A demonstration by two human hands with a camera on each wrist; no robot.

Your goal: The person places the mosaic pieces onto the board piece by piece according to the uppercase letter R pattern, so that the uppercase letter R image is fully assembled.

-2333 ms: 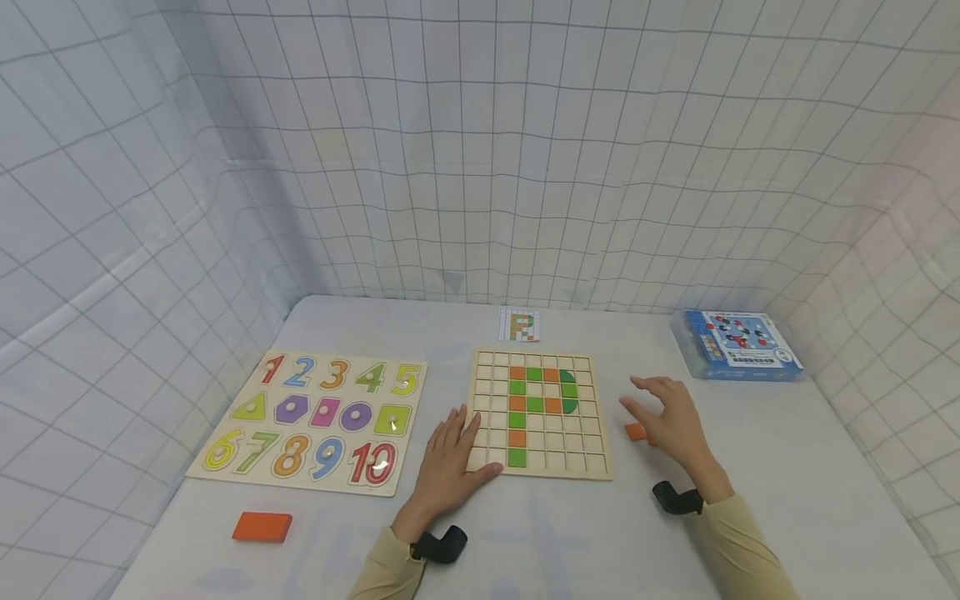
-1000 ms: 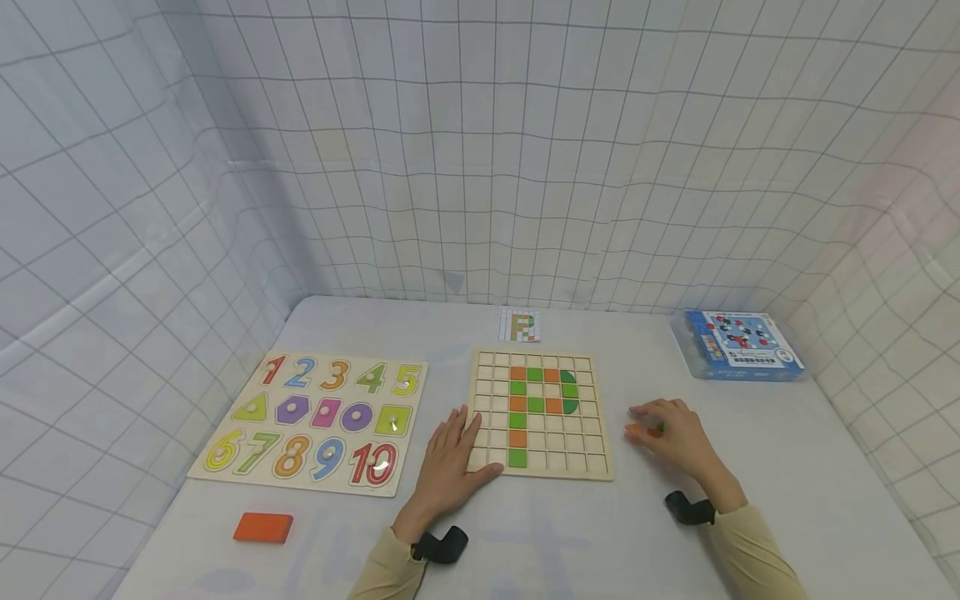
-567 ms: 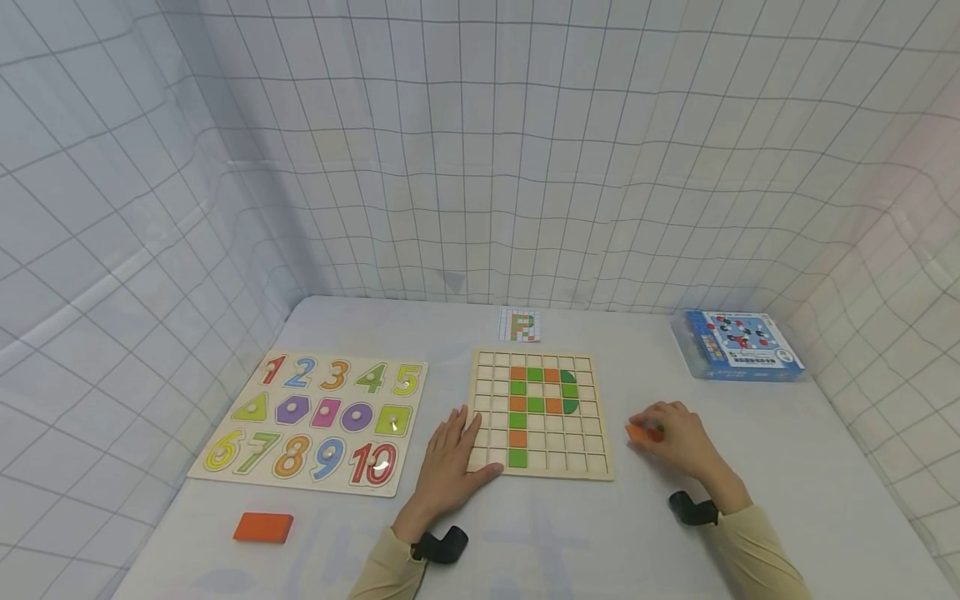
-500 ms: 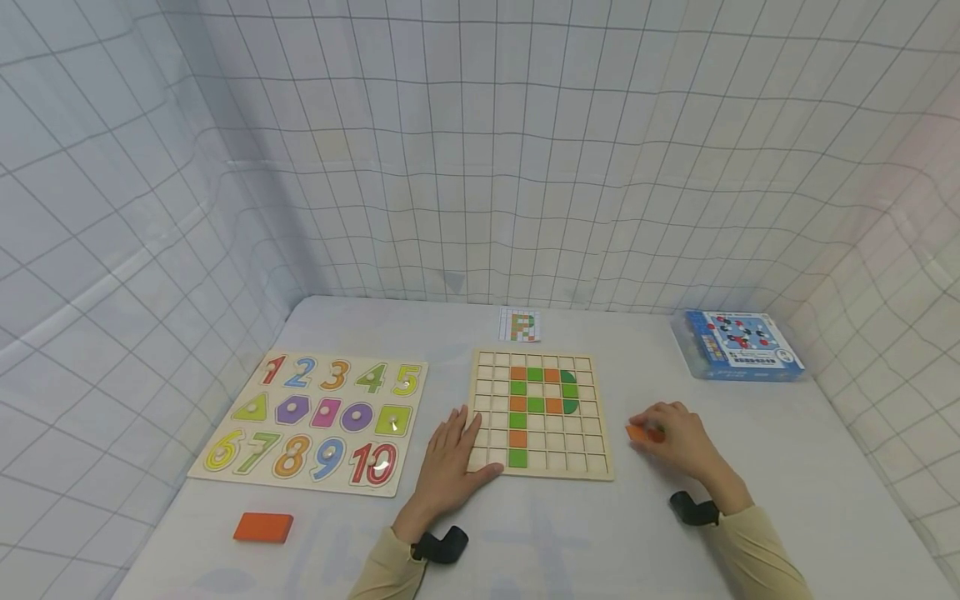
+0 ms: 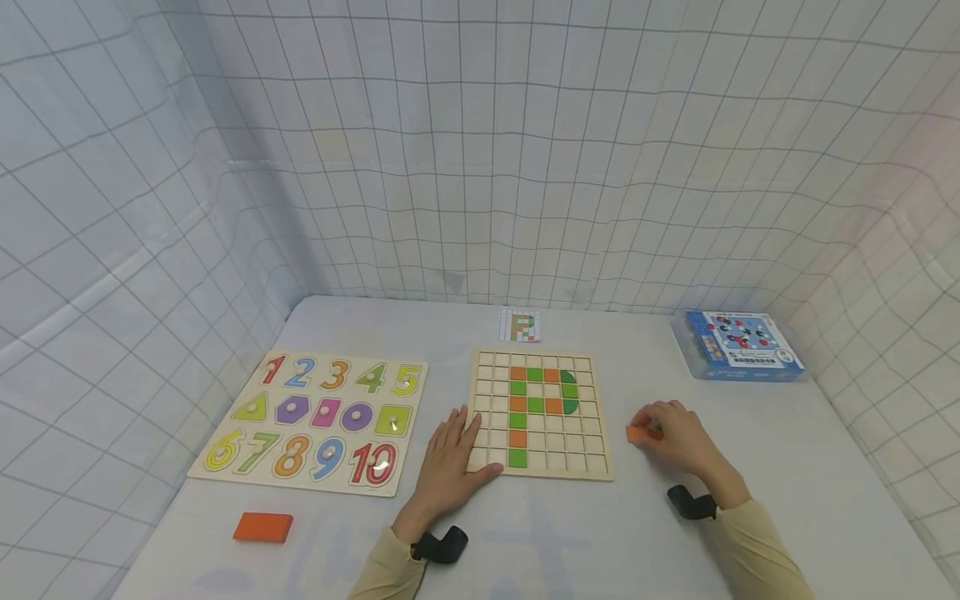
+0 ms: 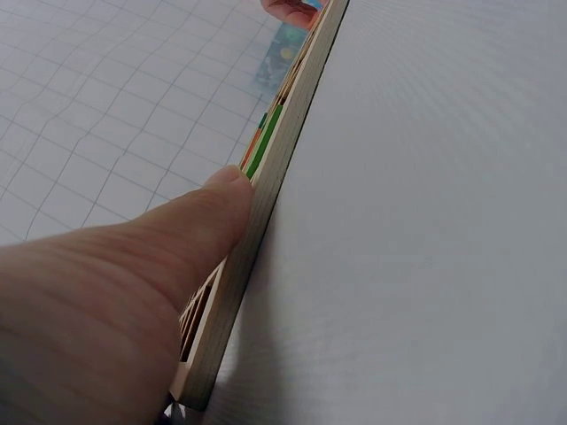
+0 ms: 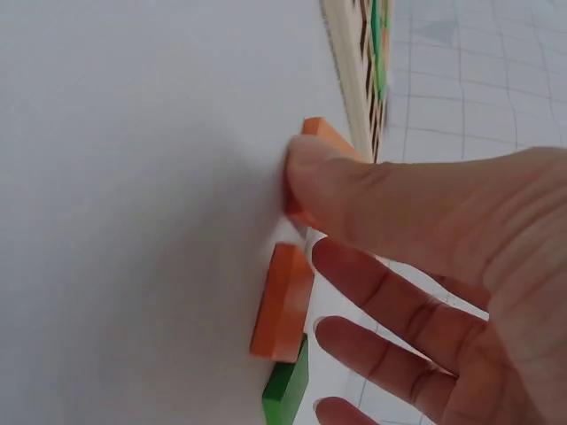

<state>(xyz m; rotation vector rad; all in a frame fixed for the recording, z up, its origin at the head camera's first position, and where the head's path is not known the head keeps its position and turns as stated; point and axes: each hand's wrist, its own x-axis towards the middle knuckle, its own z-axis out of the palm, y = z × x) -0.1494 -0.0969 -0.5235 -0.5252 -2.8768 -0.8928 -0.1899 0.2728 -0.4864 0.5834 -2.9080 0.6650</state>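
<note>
My left hand point(image 5: 448, 471) lies flat with fingers spread over the left edge of a wooden grid board point(image 5: 558, 442); its thumb point(image 6: 213, 208) rests along the front rim. Orange and green square tiles and two rounded dark green tiles in the board form a letter P. To the right of the board, my right hand point(image 5: 678, 437) pinches an orange tile point(image 7: 324, 133) between thumb and forefinger, low over the tabletop. Close behind it in the right wrist view lie another orange tile point(image 7: 282, 305) and a green tile point(image 7: 285, 390), near my other curved fingers.
A number puzzle board point(image 5: 315, 421) with knobbed pieces lies at left, an orange rectangular block point(image 5: 262, 527) in front of it. A small pattern card point(image 5: 519, 325) sits behind the grid board. At the back right is a blue box point(image 5: 742, 346). Gridded white curtains enclose the table.
My right hand's spread thumb and fingers have come together on an orange tile, the hand shifting slightly right and down. The left hand and the board have stayed in place.
</note>
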